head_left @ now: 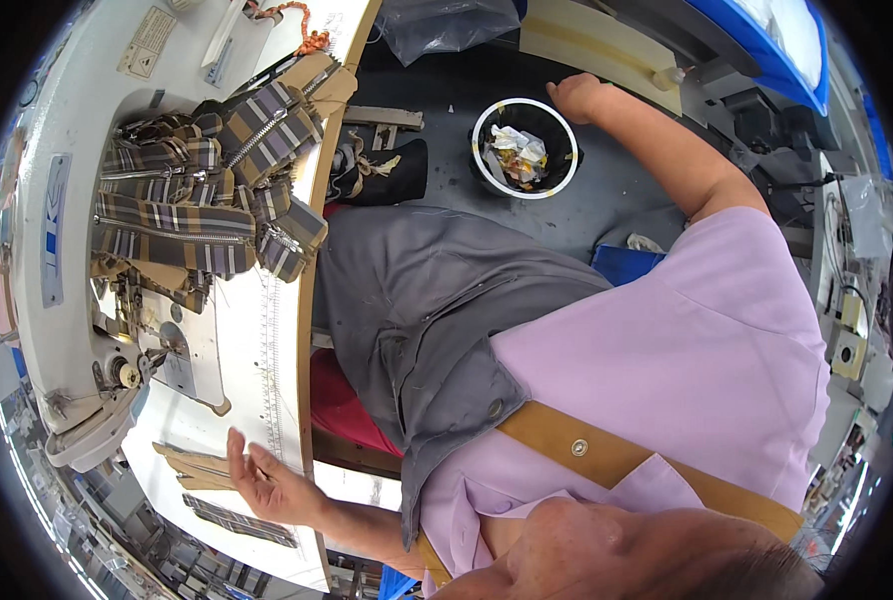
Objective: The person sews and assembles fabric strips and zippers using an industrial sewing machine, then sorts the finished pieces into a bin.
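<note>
My left hand [265,482] is open over the white sewing table [272,400], fingers apart and slightly bent, beside tan fabric strips [192,460] and a plaid strip [237,520]. My right hand [574,98] is out at the top, loosely open with bent fingers, above and right of a black waste bin [487,168] with a white rim; I see nothing in it. A heap of plaid fabric pieces with metal zippers [177,230] lies on the sewing machine's bed, partly hiding the needle area. The white machine [42,330] stands along the table's far side.
A grey bag [442,25] lies at the top, a blue tray with white material [777,40] at the top right. A dark shoe [397,170] and a blue container [622,265] are on the floor. My lap, in grey cloth [417,300], adjoins the table edge.
</note>
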`<state>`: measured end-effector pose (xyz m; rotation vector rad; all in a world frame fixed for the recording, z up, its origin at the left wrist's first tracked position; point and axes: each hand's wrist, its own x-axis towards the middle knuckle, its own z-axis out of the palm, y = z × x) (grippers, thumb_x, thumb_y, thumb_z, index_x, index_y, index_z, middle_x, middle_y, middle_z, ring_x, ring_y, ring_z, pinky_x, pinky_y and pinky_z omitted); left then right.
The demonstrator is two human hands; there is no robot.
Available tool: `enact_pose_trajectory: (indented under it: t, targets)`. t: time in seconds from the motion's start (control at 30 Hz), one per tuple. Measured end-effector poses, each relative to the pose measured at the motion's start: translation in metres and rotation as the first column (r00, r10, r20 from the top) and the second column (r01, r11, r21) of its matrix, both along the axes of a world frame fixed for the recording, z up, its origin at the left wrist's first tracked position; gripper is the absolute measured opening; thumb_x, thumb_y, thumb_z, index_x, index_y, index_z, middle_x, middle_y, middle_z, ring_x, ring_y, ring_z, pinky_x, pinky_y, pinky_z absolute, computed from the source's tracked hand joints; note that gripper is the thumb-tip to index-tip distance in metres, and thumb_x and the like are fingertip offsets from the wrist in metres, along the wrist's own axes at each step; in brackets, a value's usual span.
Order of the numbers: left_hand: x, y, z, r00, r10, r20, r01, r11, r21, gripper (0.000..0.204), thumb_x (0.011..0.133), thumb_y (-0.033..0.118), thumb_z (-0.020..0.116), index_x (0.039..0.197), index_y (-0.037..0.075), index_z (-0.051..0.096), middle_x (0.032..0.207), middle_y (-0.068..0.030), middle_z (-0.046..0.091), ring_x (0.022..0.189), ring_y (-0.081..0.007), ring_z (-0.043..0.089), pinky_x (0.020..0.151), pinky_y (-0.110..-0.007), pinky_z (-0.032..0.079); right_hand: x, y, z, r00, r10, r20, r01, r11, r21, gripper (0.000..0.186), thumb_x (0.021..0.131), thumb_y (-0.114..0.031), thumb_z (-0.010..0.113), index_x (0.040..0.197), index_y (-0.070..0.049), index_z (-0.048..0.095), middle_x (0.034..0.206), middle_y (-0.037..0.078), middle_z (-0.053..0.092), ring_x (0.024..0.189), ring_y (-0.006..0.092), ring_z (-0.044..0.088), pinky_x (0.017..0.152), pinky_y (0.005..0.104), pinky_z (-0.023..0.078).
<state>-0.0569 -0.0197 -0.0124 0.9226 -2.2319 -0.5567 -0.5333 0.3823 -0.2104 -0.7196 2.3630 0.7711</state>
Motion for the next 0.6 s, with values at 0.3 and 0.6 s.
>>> enact_pose_trajectory:
  t: [0.3, 0.6]
  targets:
    - [-0.022, 0.025, -0.008, 0.970, -0.224, 0.091, 0.231, 0.971, -0.069, 0.021, 0.096, 0.010, 0.062, 0.114, 0.001, 0.068, 0.113, -0.0102, 0.072, 0.105, -0.0221, 0.066, 0.085, -0.035, 0.050, 0.006, -0.029, 0.036, 0.987, -0.151, -0.060, 0.131, 0.957, -0.260, 0.073, 0.080, -0.074, 0.060, 0.102, -0.006, 0.076, 0.110, 0.014, 0.072, 0.108, 0.0310, 0.067, 0.089, 0.0443, 0.053]
    - [-0.018, 0.029, -0.015, 0.966, -0.244, 0.083, 0.244, 0.970, 0.006, 0.017, 0.094, 0.004, 0.062, 0.109, -0.001, 0.069, 0.106, -0.0139, 0.072, 0.102, -0.0268, 0.069, 0.090, -0.037, 0.054, 0.026, -0.012, 0.030, 0.995, -0.093, 0.029, 0.087, 0.981, 0.174, 0.121, 0.068, -0.084, 0.063, 0.153, -0.004, 0.031, 0.133, 0.017, 0.060, 0.124, 0.0296, 0.058, 0.103, 0.0412, 0.045]
